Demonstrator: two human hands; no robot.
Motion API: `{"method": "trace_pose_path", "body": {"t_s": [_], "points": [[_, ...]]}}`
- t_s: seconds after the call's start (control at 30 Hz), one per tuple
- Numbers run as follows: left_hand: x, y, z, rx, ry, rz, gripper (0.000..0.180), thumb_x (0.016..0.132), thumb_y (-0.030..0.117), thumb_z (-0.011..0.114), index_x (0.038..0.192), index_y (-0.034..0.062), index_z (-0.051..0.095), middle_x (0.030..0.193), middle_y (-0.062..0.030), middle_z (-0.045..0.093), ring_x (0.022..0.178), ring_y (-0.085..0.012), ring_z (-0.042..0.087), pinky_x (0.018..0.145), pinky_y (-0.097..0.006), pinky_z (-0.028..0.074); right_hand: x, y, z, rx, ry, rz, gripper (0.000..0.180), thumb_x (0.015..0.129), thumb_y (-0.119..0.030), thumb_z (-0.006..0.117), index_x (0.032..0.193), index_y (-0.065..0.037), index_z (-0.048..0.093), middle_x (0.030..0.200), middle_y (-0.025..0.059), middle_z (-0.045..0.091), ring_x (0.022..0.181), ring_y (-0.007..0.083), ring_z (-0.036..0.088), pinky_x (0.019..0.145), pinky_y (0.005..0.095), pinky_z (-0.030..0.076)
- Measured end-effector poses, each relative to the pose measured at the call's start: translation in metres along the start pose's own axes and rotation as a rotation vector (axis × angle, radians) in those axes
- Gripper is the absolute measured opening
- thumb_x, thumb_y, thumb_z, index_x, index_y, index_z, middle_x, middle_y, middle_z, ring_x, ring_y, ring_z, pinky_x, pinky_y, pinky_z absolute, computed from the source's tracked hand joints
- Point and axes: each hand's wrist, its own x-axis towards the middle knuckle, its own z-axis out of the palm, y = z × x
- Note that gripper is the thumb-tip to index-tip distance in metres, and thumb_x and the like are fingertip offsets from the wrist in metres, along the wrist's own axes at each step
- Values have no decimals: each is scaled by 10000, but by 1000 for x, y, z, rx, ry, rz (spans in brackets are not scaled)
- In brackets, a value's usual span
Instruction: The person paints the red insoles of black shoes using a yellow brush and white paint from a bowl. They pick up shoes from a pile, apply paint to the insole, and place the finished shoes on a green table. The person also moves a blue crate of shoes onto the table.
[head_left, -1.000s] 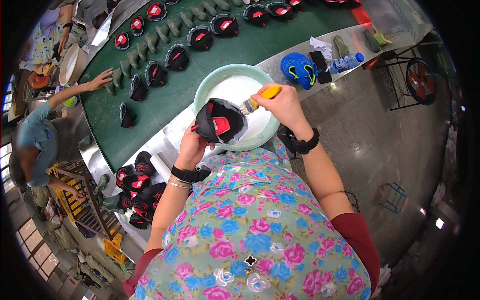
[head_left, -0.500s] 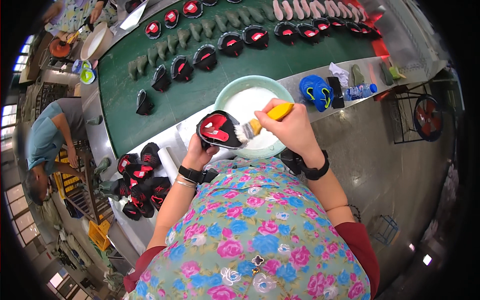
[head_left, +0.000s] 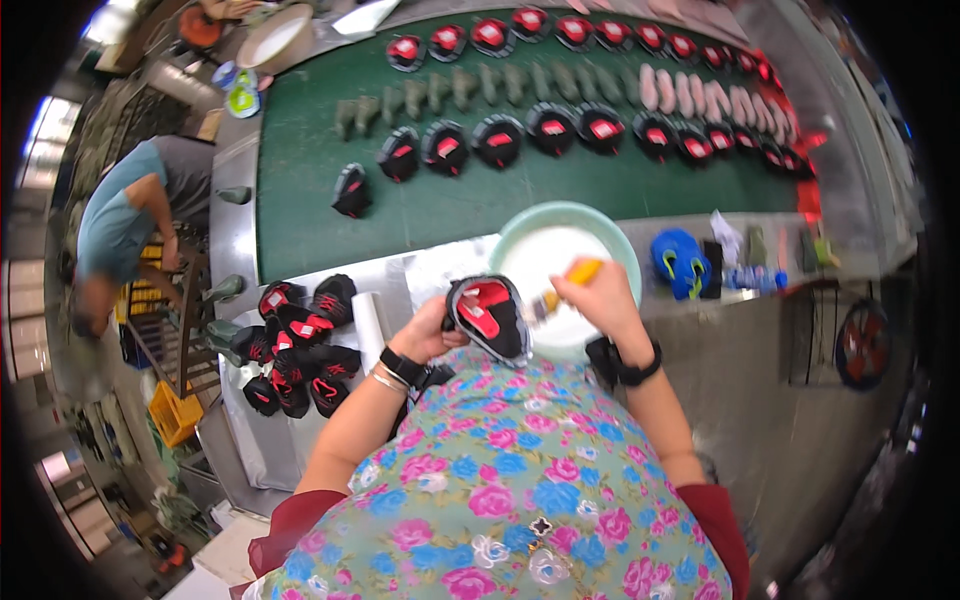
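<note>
My left hand (head_left: 432, 332) grips a black shoe upper (head_left: 512, 335) by its left side. Its opening faces up, showing a red lining. My right hand (head_left: 603, 300) is closed around a paintbrush (head_left: 583, 270) with a yellow handle. The pale bristles, blurred, are beside the upper's right edge; whether they touch it I cannot tell. Just beyond both hands stands a light green basin (head_left: 622, 238) of white liquid (head_left: 565, 252), with the brush over its near part.
Rows of black-and-red uppers (head_left: 498, 140), dark green foot-shaped pieces (head_left: 463, 88) and pink insole-like pieces (head_left: 683, 95) cover the green table (head_left: 300, 225). More uppers (head_left: 290, 365) are piled left. A blue shoe (head_left: 680, 263) and bottle (head_left: 755, 278) lie right. A person (head_left: 125, 215) bends at far left.
The whole view has shifted, so the table and basin appear lower and farther right. The upper has turned slightly in my left hand, and its right end points more toward me.
</note>
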Motion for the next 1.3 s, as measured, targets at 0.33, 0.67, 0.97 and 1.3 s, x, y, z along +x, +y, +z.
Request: {"method": "trace_pose_path", "body": {"t_s": [0.33,0.67,0.97,1.3], "points": [[-65,151,-196,85,587,1033,374,962,-31,411,1308,99,359,1148,-145,567,986,-317,642,831,-470,593,32,-27,13,336,194,300,213,897,-145,691,746,1,654,639,38,643,486,71,557,432,218,399],[-77,244,-320,-7,993,760,844,861,-82,534,1576,114,131,1314,-263,502,985,-333,677,876,-391,588,60,-56,60,257,75,368,199,930,-141,680,800,3,635,706,68,666,532,86,560,487,222,422],[-148,108,-290,1603,1069,91,1096,599,321,901,1525,166,335,1404,-304,436,1237,-492,474,1069,-472,417,90,-76,100,225,64,171,375,1056,-262,494,841,11,637,825,45,622,691,78,532,644,229,426],[-140,124,-189,-59,525,718,777,857,198,755,1501,90,334,1263,-119,603,1158,-206,607,998,-373,489,85,-102,113,14,-70,-58,178,946,-144,652,926,32,647,911,99,645,814,198,609,743,312,486]]}}
